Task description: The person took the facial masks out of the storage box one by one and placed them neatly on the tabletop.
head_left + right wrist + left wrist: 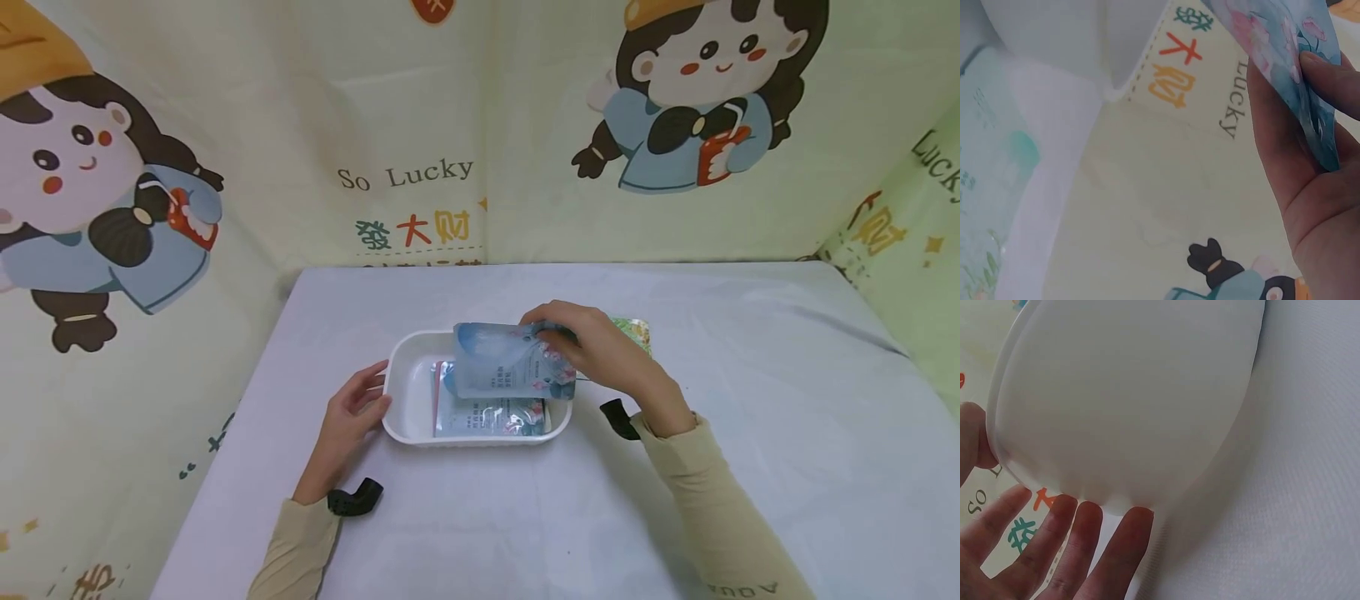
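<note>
Over the right part of a white tray [408,408], my right hand [592,337] pinches a blue packet [495,367] with pink flowers by its right end. Thumb and fingers press on both faces of that packet in the right wrist view, where the flowers [1247,25] show. Beneath it, another flat packet [480,421] of similar blue lies inside the tray, partly covered, with a pink edge at its left. My left hand [352,417] rests its fairly straight fingertips against the tray's left end, as the left wrist view also shows.
A green and yellow packet [633,332] lies right of the tray, partly behind my right hand. The white-covered table [465,525] backs onto a printed cloth [405,100] with cartoon figures. Black straps [356,497] sit at both wrists.
</note>
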A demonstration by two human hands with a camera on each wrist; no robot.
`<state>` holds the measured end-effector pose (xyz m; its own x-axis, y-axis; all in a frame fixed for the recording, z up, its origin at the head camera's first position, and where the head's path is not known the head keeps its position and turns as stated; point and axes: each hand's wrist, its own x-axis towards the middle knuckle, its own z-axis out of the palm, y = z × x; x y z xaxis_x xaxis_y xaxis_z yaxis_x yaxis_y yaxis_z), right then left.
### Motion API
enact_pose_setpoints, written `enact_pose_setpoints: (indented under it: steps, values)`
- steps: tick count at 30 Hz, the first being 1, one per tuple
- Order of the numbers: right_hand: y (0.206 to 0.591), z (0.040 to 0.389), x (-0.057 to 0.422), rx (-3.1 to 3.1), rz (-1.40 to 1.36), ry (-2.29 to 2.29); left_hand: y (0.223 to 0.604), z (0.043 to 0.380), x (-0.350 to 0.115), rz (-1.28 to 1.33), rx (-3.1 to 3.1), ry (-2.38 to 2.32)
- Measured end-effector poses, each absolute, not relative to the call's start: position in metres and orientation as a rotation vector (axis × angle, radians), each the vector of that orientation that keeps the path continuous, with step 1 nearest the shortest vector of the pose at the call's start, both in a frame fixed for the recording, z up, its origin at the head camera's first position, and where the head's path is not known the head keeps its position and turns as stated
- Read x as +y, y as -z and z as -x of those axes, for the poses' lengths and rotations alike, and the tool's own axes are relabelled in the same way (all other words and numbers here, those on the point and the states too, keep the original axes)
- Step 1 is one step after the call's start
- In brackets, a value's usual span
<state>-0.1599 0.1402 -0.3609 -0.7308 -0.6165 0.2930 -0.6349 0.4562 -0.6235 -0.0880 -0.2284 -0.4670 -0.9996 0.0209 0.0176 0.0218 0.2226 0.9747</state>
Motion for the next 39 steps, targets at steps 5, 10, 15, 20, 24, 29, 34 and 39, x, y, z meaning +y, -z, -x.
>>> enact_pose_setpoints:
  steps: [5,10,15,20,24,29,34,39]
  values:
    - [0.352,0.159,0.151,-2.695,-1.070,-1.111,0.468,0.088,-0.227,0.048,-2.452,1.962]
    - [0.346,0.158,0.165,-2.760,-0.967,-1.081,0.468,0.089,-0.227,0.032,-2.457,1.955]
    - [0.344,0.159,0.181,-2.753,-0.915,-1.053,0.466,0.092,-0.226,0.044,-2.465,1.955]
    - [0.346,0.160,0.196,-2.716,-0.901,-1.021,0.465,0.091,-0.227,0.039,-2.473,1.956]
    - [0.345,0.160,0.206,-2.715,-0.872,-1.001,0.463,0.089,-0.228,0.030,-2.487,1.944]
    - [0.342,0.159,0.217,-2.736,-0.811,-1.008,0.464,0.087,-0.230,0.044,-2.494,1.934]
    - [0.339,0.159,0.232,-2.745,-0.766,-1.013,0.467,0.086,-0.232,0.047,-2.515,1.906]
    - [0.336,0.161,0.248,-2.736,-0.689,-0.976,0.469,0.088,-0.231,0.062,-2.510,1.897]
